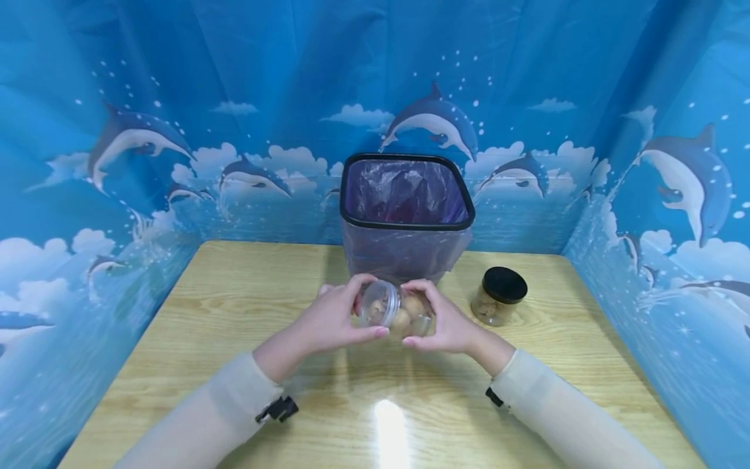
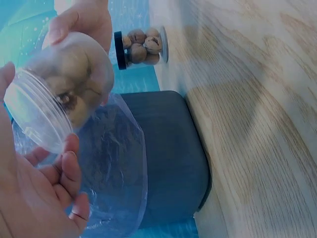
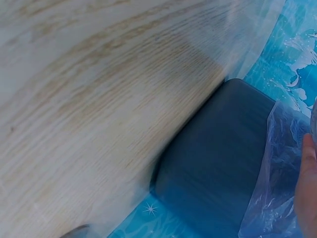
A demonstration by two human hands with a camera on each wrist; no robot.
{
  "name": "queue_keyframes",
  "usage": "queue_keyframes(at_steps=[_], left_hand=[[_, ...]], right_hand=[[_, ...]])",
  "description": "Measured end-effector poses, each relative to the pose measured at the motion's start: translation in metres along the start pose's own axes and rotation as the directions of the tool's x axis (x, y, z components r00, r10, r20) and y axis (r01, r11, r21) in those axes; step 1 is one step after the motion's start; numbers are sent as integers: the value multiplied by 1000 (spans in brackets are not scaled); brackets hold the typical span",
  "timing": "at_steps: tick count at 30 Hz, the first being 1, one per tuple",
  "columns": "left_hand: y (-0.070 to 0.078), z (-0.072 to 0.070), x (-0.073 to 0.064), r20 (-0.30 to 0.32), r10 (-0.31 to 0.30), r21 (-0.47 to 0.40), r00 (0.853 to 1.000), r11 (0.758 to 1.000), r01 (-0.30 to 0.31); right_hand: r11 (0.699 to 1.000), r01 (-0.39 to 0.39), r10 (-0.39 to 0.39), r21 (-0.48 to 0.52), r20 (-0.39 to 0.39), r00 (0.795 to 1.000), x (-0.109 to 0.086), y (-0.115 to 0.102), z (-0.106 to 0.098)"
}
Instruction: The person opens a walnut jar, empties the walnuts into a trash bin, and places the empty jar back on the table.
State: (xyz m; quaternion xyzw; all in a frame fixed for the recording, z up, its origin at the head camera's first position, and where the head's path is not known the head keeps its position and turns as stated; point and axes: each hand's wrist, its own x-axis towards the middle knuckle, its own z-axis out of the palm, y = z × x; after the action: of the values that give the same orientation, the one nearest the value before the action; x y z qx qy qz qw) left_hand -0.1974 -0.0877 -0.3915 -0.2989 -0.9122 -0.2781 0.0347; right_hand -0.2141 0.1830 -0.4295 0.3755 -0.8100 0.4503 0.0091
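Both hands hold a clear jar (image 1: pixel 400 312) of round tan nuts, which look like walnuts, above the table in front of the bin. It lies tilted on its side, its clear ribbed end (image 2: pixel 37 111) toward the left hand. My left hand (image 1: pixel 340 316) grips that end, thumb on the near side and fingers on the far side. Around the nut-filled body, my right hand (image 1: pixel 451 322) grips from the right; in the left wrist view this hand (image 2: pixel 94 22) is partly hidden behind the jar. The right wrist view catches only part of the right hand (image 3: pixel 307 198).
A dark bin (image 1: pixel 407 226) with a translucent purple liner (image 1: pixel 404 251) stands at the table's back middle. To its right is a second jar (image 1: pixel 495 306) of walnuts with a black lid (image 1: pixel 504 284). Blue dolphin-print curtains (image 1: pixel 293 78) surround the wood-grain table (image 1: pixel 234 293).
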Motion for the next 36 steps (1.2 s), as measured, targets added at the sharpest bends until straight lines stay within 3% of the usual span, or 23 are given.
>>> queue_keyframes(at_steps=[7,11,18,26,31,36], left_hand=[[9,0,0,57,-137,-34,989,990,139],[9,0,-1,70,-152,-42,986,987,155],[-4,-2,-3,34,-17,-42,999,999,18],[-13,-8,-2,90,134,31,987,990,-138],[-14,-8,0,88,176,30,981,983,-179],[-14,-9,0,88,174,19,981,984,-177]], right_hand=[[1000,-21,21,-2,-4,1000,-1,1,0],[1000,-6,6,-16,-9,1000,-1,2,0],[1000,7,-7,-2,-27,1000,-1,0,-2],[1000,-11,11,2,8,1000,-2,1,-3],[1000,-7,7,14,18,1000,-2,2,-1],[1000,-7,7,17,28,1000,-2,1,-1]])
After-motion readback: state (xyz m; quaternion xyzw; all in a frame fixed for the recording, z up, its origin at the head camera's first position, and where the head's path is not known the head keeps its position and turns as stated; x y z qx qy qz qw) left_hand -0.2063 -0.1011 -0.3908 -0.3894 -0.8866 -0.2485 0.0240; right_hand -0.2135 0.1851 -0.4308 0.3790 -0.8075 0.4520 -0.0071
